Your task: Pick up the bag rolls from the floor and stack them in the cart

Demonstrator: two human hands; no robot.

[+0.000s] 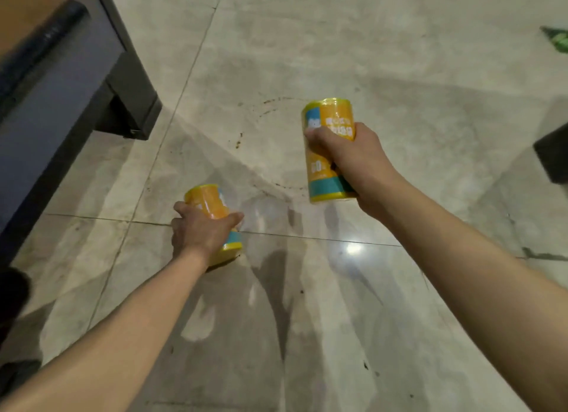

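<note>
Both hands are occupied. Left hand is wrapped round the middle of a yellow bag roll, low over the tiled floor; whether it touches cannot be told. Right hand clasps a second roll mid-body, held higher. The cart stands at far left. Judged light, firm, with slick film wrap; mid-body grips suit.

Glossy tiled floor — stained, light glare
</note>
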